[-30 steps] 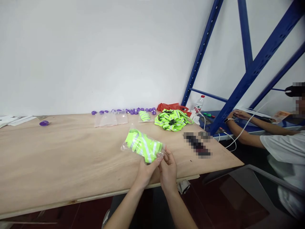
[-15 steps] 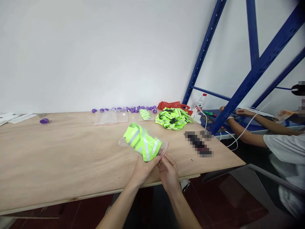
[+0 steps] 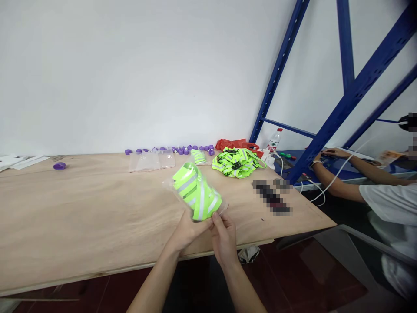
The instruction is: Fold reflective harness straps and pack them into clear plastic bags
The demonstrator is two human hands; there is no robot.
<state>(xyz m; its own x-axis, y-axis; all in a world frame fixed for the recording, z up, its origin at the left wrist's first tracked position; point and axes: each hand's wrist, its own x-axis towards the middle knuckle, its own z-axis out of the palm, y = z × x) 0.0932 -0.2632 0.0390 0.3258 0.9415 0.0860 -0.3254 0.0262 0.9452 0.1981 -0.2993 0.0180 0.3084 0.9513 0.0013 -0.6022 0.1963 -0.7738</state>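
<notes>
A clear plastic bag [image 3: 198, 193] with a folded neon-green and silver reflective strap inside is held above the wooden table, tilted up to the left. My left hand [image 3: 191, 228] grips its lower edge from below. At its lower right end, my right hand [image 3: 224, 232] pinches the bag, thumb on the front. A pile of loose neon-green straps [image 3: 239, 162] with a black buckle lies behind to the right. Flat empty clear bags [image 3: 145, 161] are at the back of the table, and another bagged green strap [image 3: 198, 157] lies beside them.
Several purple rolls [image 3: 185, 150] line the wall; one purple roll [image 3: 59, 166] lies far left. A red bag [image 3: 233, 144], a bottle [image 3: 274, 140] and a blue metal frame [image 3: 329, 117] stand right. Another person's arms [image 3: 335, 187] are at a blue table beyond the frame.
My hands have moved slightly left, and the bag has tilted more upright. My right thumb has shifted from the bag's end onto its front.
</notes>
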